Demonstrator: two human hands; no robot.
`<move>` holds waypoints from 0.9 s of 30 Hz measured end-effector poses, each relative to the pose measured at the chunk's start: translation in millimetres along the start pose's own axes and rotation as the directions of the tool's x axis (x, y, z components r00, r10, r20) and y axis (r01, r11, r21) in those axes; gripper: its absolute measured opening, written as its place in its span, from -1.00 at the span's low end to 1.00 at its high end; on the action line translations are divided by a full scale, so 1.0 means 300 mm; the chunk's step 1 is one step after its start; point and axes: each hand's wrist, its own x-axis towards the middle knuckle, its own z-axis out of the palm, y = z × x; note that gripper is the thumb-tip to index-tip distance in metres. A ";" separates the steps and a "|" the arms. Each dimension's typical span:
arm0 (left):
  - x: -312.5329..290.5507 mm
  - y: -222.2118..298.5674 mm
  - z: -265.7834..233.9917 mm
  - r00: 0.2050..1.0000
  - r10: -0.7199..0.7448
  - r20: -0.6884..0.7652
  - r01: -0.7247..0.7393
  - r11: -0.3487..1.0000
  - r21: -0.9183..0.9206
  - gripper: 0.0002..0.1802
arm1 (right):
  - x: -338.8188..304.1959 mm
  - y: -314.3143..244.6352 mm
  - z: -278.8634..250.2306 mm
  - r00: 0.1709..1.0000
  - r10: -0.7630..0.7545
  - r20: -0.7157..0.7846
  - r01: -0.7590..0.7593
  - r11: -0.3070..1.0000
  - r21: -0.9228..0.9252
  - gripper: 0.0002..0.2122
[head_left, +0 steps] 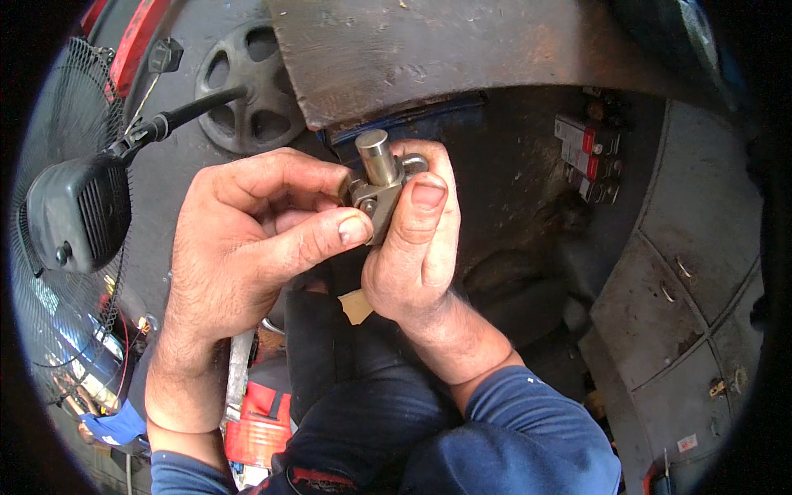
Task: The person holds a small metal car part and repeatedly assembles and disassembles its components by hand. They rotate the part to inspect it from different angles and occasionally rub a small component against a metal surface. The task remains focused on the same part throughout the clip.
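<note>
- Head view: a small metal bracket (384, 216) with a thick, smooth cylinder (377, 158) standing out of it, slightly tilted, is held up between both hands, near the middle of the view and above the person's lap.
- Left hand (235, 235): thumb and forefinger are closed on the bracket's left side, by a small round metal piece (368, 206).
- Right hand (415, 247): gripping the bracket from the right, thumb along its face and fingers curled behind; a rounded metal loop (414, 164) shows just beside the cylinder.
- Beyond the hands: the worn edge of a brown tabletop (445, 45).
- Left: a fan with a black motor housing (78, 216) and a mesh guard (70, 107); near it, a round dark base with oval cutouts (241, 115).
- Below: dark trousers (355, 392), a tan scrap (355, 306) and a red container (257, 431).
- Right: red-and-white boxes (577, 136) and grey metal panels (701, 206).
</note>
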 end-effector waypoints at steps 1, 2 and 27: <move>-0.009 0.005 -0.004 1.000 -0.022 -0.009 0.022 1.000 -0.004 -0.69 | -0.005 -0.007 0.006 1.000 -0.002 -0.010 0.002 0.999 -0.042 -0.70; -0.013 0.008 -0.005 1.000 0.001 -0.007 -0.002 0.998 -0.057 -0.69 | -0.007 -0.012 0.012 1.000 0.003 -0.017 -0.003 0.999 -0.043 -0.70; -0.010 -0.137 0.054 0.832 0.554 0.002 -0.426 0.638 0.642 -0.76 | 0.000 -0.007 0.029 0.999 0.039 0.024 -0.035 0.986 -0.166 -0.72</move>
